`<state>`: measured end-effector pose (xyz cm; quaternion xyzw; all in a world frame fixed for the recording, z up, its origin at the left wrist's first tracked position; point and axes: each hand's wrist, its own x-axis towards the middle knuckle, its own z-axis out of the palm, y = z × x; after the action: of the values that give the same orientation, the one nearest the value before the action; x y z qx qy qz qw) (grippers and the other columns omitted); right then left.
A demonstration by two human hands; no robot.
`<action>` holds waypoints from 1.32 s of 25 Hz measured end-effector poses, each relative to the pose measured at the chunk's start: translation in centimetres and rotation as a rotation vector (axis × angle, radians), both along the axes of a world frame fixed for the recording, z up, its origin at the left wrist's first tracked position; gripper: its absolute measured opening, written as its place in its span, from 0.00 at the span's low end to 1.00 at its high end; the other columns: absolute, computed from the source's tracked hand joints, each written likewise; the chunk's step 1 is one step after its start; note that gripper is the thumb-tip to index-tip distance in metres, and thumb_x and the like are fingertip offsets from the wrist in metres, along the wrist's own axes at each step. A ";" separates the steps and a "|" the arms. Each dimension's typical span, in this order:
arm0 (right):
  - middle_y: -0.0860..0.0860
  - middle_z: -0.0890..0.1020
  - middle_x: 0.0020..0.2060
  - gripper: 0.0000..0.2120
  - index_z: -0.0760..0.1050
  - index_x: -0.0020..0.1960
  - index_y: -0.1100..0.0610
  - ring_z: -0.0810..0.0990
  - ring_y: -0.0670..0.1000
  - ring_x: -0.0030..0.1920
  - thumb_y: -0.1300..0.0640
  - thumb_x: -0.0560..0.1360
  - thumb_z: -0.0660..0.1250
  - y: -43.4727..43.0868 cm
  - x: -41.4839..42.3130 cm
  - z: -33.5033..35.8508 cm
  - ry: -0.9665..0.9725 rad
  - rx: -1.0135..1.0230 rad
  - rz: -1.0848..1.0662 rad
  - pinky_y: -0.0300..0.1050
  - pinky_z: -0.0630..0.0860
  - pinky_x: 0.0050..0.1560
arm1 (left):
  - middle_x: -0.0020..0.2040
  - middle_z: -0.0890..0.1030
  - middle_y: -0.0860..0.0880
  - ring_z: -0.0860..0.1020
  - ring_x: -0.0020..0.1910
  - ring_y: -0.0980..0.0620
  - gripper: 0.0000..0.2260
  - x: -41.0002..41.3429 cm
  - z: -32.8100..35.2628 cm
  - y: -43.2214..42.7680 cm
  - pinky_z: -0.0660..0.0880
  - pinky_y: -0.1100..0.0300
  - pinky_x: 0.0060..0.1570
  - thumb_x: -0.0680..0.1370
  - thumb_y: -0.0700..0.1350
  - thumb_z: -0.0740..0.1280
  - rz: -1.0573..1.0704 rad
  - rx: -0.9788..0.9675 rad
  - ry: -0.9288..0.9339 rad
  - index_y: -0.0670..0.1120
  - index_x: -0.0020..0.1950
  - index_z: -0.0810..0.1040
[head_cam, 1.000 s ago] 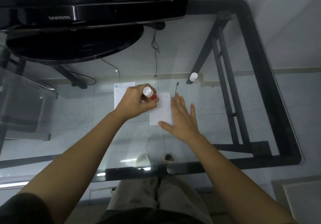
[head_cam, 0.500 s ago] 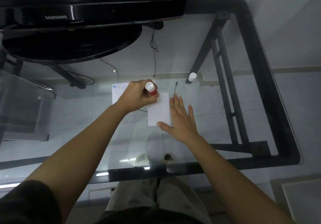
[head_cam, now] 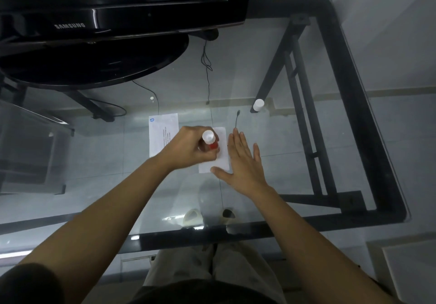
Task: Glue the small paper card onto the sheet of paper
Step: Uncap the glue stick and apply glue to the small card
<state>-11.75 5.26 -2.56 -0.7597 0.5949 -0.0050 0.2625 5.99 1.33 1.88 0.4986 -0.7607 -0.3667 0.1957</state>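
Observation:
A small white paper card lies on the glass table. My right hand rests flat, fingers spread, on the card's right edge with the thumb at its lower corner. My left hand grips a glue stick, white at the top and red lower down, tilted with its lower end pressed on the card. To the left lies the printed sheet of paper, partly hidden by my left hand. The white glue cap stands at the back right.
A black monitor on a round base fills the back left. The glass table has a black frame. A thin dark pin-like item lies beyond my right fingertips. My legs show below the front edge.
My left hand has drawn the glue stick back toward me along the card, from its far end to about the middle. My right hand has stayed flat on the card's right edge.

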 end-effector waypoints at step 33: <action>0.52 0.38 0.75 0.44 0.33 0.73 0.56 0.35 0.51 0.73 0.33 0.72 0.54 0.0 0.2 -0.3 0.044 0.002 0.003 0.54 0.30 0.67 | 0.42 0.82 0.51 0.79 0.41 0.58 0.05 -1.2 0.2 -4.9 0.78 0.61 0.45 0.71 0.42 0.72 0.327 0.024 0.213 0.47 0.45 0.79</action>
<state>-11.59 5.25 -2.82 -0.7602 0.5995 0.0125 0.2501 4.78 -3.58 2.08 0.5761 -0.6401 -0.3898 0.3262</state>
